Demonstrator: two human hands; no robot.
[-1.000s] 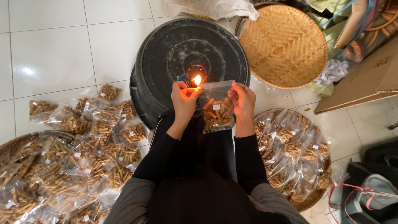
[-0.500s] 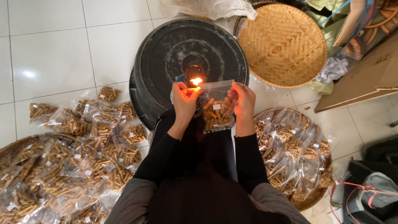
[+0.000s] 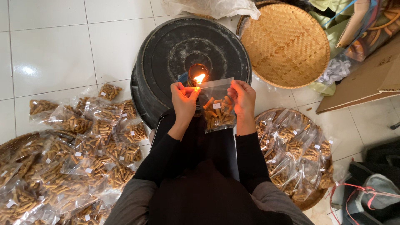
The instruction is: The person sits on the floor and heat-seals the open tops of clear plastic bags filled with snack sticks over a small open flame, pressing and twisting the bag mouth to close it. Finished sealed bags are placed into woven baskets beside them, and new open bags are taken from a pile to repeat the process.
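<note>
The left hand (image 3: 183,98) and right hand (image 3: 243,96) each pinch a top corner of a clear plastic bag (image 3: 216,109) of brown snack sticks, its upper edge beside a small flame (image 3: 199,78) on an upturned black tub (image 3: 166,54). Filled bags (image 3: 83,154) cover the floor at left; more fill a woven tray (image 3: 310,201) at right.

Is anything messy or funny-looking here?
Yes. Filled snack bags lie scattered on the white floor, outside the basket. Also odd: the left hand and right hand hold a plastic bag right beside a bare flame.
</note>
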